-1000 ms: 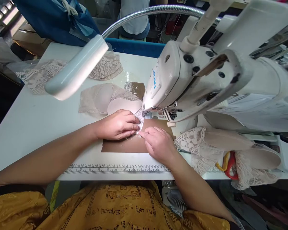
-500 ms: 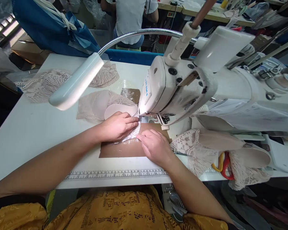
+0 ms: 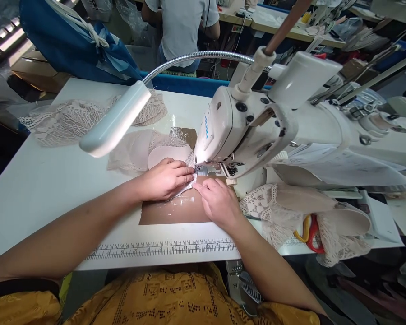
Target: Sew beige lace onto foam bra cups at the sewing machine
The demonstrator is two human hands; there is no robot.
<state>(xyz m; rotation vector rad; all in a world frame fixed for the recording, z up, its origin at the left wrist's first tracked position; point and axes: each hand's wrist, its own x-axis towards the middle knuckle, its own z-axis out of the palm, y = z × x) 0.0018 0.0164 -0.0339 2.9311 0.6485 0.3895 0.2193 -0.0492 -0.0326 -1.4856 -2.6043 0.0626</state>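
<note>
My left hand [image 3: 167,179] lies flat over a piece of pale lace fabric [image 3: 188,184], its fingertips close to the presser foot of the white sewing machine [image 3: 219,124]. The thumb and forefinger of my right hand [image 3: 219,201] pinch the near edge of that lace, while the other fingers curl under. Beyond my left hand, a pale bra cup [image 3: 167,156] with sheer lace around it joins the piece at the needle. Brown tape-covered board [image 3: 176,214] lies under both hands. The needle itself is too small to make out.
Lace pieces [image 3: 71,122] lie at the back left beneath a lamp [image 3: 117,119] on a bendable neck. To the right are more lace cups [image 3: 301,198] and red-and-yellow-handled scissors [image 3: 314,234]. A printed ruler [image 3: 162,247] runs along the front edge. Another person [image 3: 179,27] sits beyond the table.
The lace has moved a little toward the machine, so less shows in front of the needle. My right hand has followed slightly forward. The whole view has shifted slightly.
</note>
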